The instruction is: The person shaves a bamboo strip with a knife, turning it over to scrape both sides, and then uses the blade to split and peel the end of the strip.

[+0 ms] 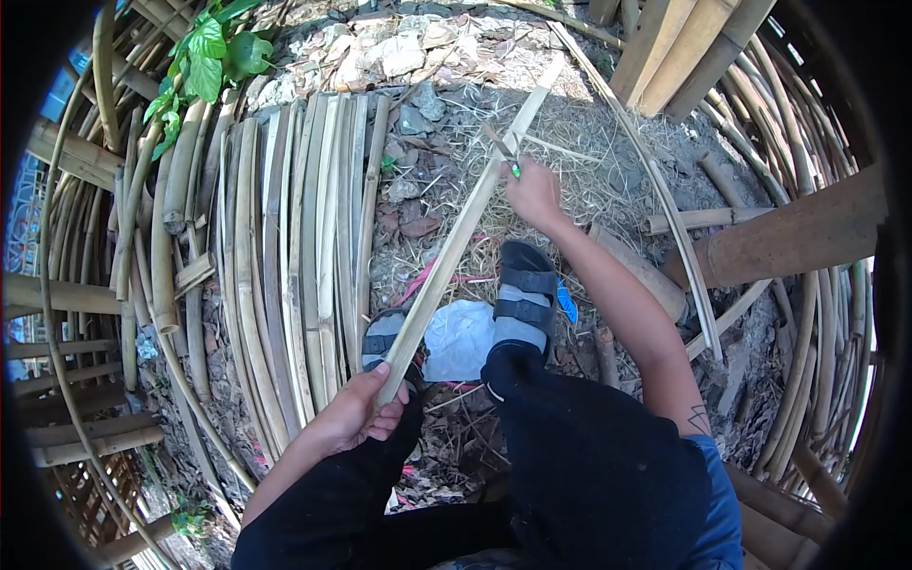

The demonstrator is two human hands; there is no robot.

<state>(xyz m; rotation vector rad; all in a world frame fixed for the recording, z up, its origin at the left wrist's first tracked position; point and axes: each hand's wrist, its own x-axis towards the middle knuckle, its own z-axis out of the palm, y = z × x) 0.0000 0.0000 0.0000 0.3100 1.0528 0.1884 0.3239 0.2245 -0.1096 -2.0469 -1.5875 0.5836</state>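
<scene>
A long split bamboo strip [446, 261] runs slantwise from my lap up toward the rubble ahead. My left hand [353, 410] is closed around its near end, thumb on top. Farther up the strip, my right hand [532, 195] is wrapped round a knife [498, 141]; a bit of green shows at its handle, and the rest is covered by my fingers. The blade lies across the strip, close to or touching it. Below the strip, between my sandalled feet [524, 296], lies a crumpled whitish sheet [458, 340].
Many split bamboo strips [304, 256] lie side by side on the left. Thin shavings [570, 123] litter the stony ground ahead. A blue object [567, 302] lies beside my right foot. Thick bamboo poles [788, 228] stand and lean on the right, and a leafy plant [204, 62] hangs upper left.
</scene>
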